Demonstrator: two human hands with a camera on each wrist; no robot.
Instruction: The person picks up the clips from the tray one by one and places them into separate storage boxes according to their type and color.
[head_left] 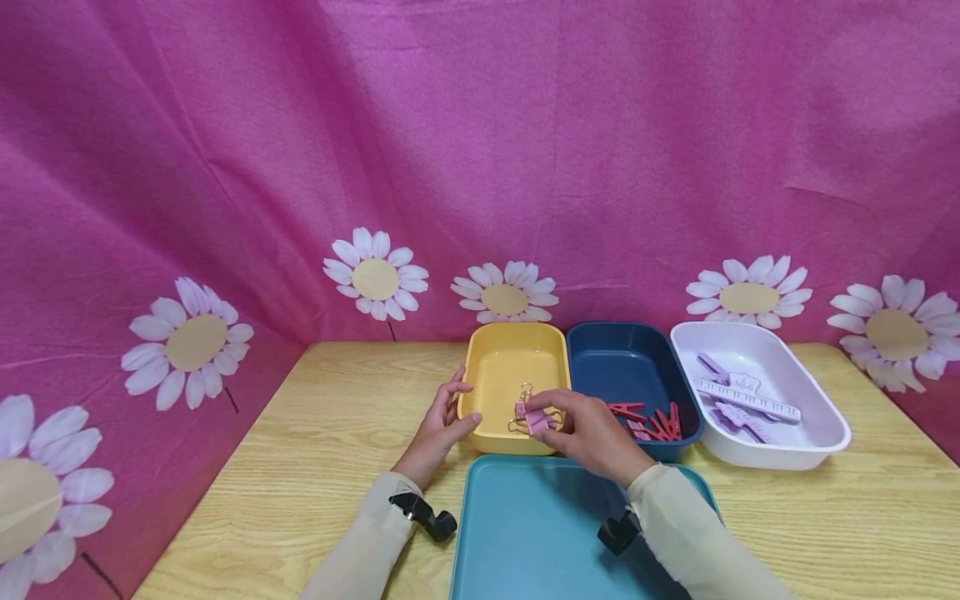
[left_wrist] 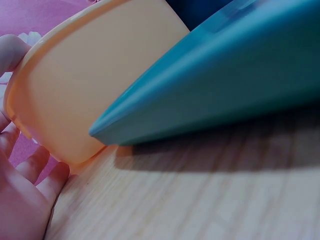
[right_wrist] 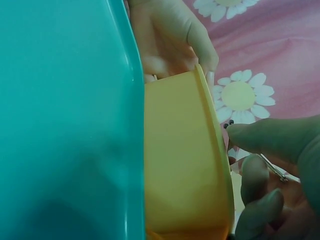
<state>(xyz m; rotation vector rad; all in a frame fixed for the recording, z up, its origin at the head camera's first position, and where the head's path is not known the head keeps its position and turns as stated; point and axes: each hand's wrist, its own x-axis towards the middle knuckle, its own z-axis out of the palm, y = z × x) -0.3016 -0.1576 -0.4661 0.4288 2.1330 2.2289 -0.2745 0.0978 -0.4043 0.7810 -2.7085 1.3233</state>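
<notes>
My right hand [head_left: 592, 433] pinches pink binder clips [head_left: 537, 423] with metal wire handles over the near end of a yellow bin [head_left: 517, 332]. Only wire and small dark parts of the clips show between the fingers in the right wrist view. At the bin's left side is my left hand [head_left: 442, 425], thumb over the rim and fingers along the outer wall. The left wrist view shows those fingers [left_wrist: 37, 162] spread against the yellow wall. Below the right forearm lies a teal tray [head_left: 540, 525], its far edge close to the bin.
Right of the yellow bin stands a navy bin [head_left: 618, 329] holding red clothespins [head_left: 663, 423] and something pink. Beside it a white bin [head_left: 817, 417] contains a lilac ruler [head_left: 750, 400] and combs [head_left: 738, 419]. A pink flowered cloth [head_left: 480, 150] hangs behind the wooden table [head_left: 300, 467].
</notes>
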